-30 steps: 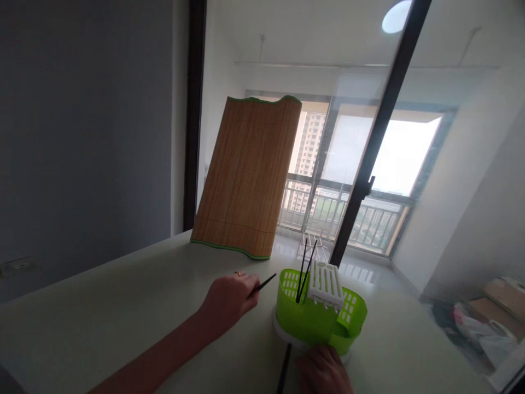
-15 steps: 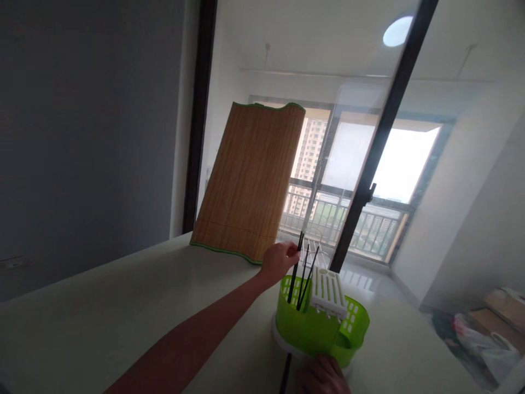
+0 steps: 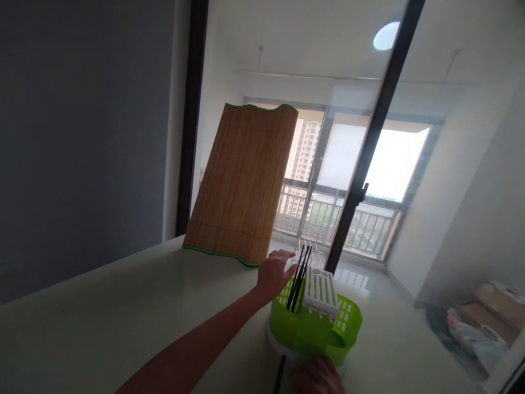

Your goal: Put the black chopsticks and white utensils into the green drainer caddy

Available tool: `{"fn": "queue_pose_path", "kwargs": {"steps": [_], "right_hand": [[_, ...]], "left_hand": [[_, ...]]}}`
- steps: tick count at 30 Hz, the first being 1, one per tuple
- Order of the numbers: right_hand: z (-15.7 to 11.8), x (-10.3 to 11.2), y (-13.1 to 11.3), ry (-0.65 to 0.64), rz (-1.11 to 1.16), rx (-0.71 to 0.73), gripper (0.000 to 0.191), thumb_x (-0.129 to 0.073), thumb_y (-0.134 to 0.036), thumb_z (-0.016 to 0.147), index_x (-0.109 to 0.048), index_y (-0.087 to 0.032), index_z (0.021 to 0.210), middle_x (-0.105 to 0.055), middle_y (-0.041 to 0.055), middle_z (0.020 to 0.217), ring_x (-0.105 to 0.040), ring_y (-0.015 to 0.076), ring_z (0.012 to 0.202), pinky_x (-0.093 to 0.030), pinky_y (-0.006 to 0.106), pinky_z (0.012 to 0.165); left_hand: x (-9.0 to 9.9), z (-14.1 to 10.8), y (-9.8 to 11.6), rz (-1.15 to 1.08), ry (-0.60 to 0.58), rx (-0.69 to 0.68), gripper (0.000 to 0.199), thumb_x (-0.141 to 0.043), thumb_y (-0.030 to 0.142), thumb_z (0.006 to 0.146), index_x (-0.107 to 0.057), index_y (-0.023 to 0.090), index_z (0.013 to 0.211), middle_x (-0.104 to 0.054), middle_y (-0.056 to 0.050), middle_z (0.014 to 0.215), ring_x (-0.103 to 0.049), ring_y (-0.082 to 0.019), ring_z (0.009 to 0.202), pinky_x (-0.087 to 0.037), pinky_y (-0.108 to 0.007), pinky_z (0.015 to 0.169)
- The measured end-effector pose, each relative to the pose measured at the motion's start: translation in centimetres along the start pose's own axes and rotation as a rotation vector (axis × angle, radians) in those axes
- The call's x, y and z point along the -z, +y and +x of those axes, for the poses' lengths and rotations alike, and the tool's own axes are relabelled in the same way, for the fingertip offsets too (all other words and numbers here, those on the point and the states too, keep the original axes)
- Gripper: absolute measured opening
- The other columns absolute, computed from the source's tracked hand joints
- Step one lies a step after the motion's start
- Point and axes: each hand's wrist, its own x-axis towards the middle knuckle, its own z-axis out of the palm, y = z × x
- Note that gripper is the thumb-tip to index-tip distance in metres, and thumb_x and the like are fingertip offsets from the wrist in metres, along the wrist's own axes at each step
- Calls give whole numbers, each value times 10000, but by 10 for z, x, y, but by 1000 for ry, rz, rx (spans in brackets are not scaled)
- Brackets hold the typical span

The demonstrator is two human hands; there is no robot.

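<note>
A green utensil holder point(image 3: 301, 331) with slotted sides and a white slotted centre piece point(image 3: 321, 290) stands on a white base. Several dark chopsticks point(image 3: 296, 290) lean together in its left compartment. My left hand point(image 3: 275, 273) is beside their upper ends, fingers stretched and thumb apart, holding nothing. Low in front of the holder, my right hand point(image 3: 318, 376) rests by the base with curled fingers; what is in them is hidden. Just left of that hand, another dark stick point(image 3: 279, 374) lies on the white table point(image 3: 197, 306), partly cut off by the picture's lower edge.
A bamboo mat point(image 3: 241, 186) with green edging stands tilted at the back of the table. Behind the holder is a wire rack point(image 3: 309, 241), close to a glass sliding door with a dark frame point(image 3: 353, 202). Cardboard boxes point(image 3: 498, 303) and plastic bags lie at the right.
My left hand has let go of the chopstick and opened, lowering slightly. The chopsticks now lean closer together in the compartment. My right hand stays by the base. The view has shifted a little.
</note>
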Motion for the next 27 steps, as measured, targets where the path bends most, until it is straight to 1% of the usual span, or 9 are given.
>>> {"fn": "queue_pose_path", "kwargs": {"steps": [2, 4, 9, 12, 16, 18, 23, 25, 27], "right_hand": [[1, 3, -3, -53, 20, -39, 469, -283, -395, 950, -572, -251, 611, -514, -27, 509, -445, 137, 572, -295, 270, 598], [0, 5, -6, -109, 51, -59, 423, -325, -413, 937, -586, -255, 645, -529, -27, 543, -459, 140, 604, -298, 274, 617], [-4, 11, -9, -240, 123, -128, 287, -441, -390, 892, -579, -252, 681, -562, -29, 619, -481, 151, 669, -304, 285, 660], [-3, 17, -9, -326, 154, -191, 92, -562, -268, 810, -583, -252, 722, -584, -36, 666, -499, 150, 705, -312, 280, 683], [-2, 20, -10, -336, 144, -190, 62, -579, -209, 782, -581, -246, 732, -588, -34, 671, -504, 152, 706, -316, 278, 686], [-1, 19, -10, -313, 134, -169, 96, -557, -230, 805, -572, -243, 710, -577, -31, 654, -498, 152, 696, -315, 277, 679], [0, 17, -8, -254, 133, -156, 193, -481, -313, 871, -600, -257, 731, -573, -28, 650, -483, 155, 691, -310, 279, 673], [1, 17, -8, -230, 126, -140, 247, -443, -342, 894, -603, -257, 725, -564, -26, 634, -473, 155, 677, -306, 282, 673], [1, 15, -8, -200, 105, -122, 310, -400, -361, 915, -600, -257, 702, -552, -25, 610, -464, 153, 662, -306, 280, 676]], "left_hand": [[10, -24, 1, 17, 39, -6, 225, -459, 337, 872, -608, 233, 1005, -657, -11, 1015, -585, -149, 780, -415, -266, 729], [14, -55, -1, -9, -18, 41, 190, -445, 335, 872, -599, 230, 909, -654, 7, 894, -565, -136, 721, -398, -248, 685], [2, -135, -17, -106, -411, 184, 127, -480, 257, 807, -593, 215, 765, -623, 33, 691, -542, -110, 611, -354, -218, 581], [-10, -159, -22, -24, -542, 186, 152, -487, 268, 786, -619, 215, 733, -644, 14, 690, -573, -134, 633, -353, -242, 582], [-14, -164, -15, 170, -672, 124, 205, -586, 404, 688, -643, 220, 759, -681, -24, 777, -629, -221, 714, -400, -286, 595], [-11, -160, -8, 233, -720, 99, 233, -590, 397, 662, -658, 218, 795, -690, -43, 825, -648, -255, 759, -440, -308, 621], [-5, -148, -2, 437, -832, 76, 290, -512, 156, 679, -709, 187, 890, -716, -118, 912, -669, -318, 849, -511, -395, 689], [-8, -147, -6, 521, -824, 72, 332, -471, 56, 693, -724, 155, 884, -713, -159, 923, -666, -319, 871, -520, -402, 691], [-11, -148, -13, 514, -784, 45, 350, -435, -15, 695, -731, 121, 825, -709, -193, 874, -666, -317, 852, -522, -396, 673]]}}
